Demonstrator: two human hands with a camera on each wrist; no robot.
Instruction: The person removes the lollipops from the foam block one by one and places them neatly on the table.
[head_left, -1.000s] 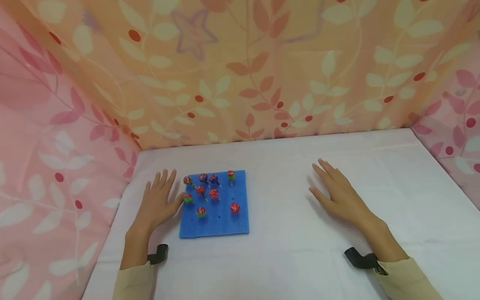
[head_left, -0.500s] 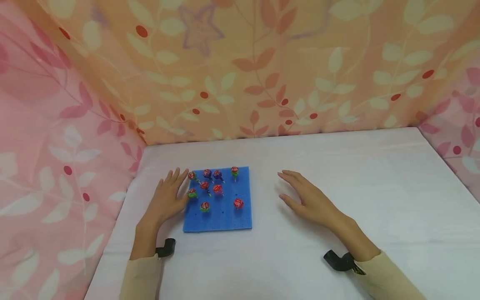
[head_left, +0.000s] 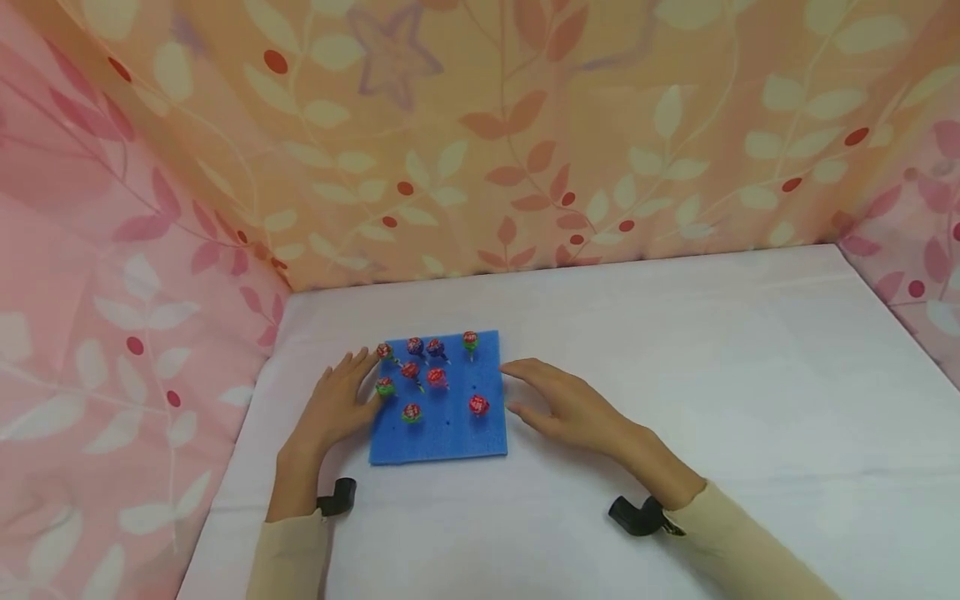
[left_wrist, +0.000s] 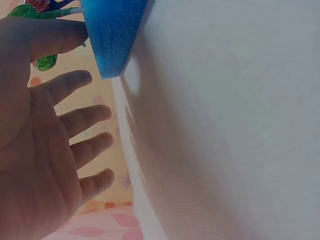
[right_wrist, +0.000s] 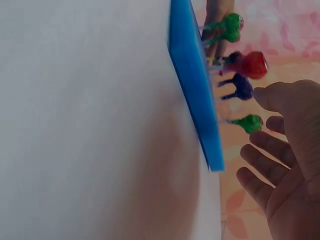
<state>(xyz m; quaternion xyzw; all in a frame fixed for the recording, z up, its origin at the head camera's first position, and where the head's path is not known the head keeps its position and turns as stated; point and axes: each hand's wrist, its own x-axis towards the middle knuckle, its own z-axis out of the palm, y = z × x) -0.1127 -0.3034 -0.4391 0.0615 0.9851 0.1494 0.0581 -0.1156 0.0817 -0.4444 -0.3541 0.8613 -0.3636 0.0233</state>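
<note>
A blue foam board [head_left: 427, 446] lies flat on the white table, with several wrapped lollipops standing in it on their sticks. Among them are a red lollipop [head_left: 478, 405] near the right edge, a purple lollipop [head_left: 437, 348] at the back and a red-and-green lollipop [head_left: 411, 412] nearer the front. My left hand [head_left: 333, 408] is at the board's left side, its thumb at the edge and its fingers extended; in the left wrist view the thumb [left_wrist: 60, 36] appears to meet the board. By the right edge is my right hand [head_left: 573, 408], fingers loosely extended, holding nothing.
A white cloth covers the table [head_left: 712, 350]. Patterned fabric walls, an orange one [head_left: 480, 167] behind and a pink one [head_left: 90, 333] on the left, border it. Small dark holes show in the board between the lollipops.
My right hand has moved left across the table to the board's right edge. The left hand stays beside the board, and the board has hardly shifted.
</note>
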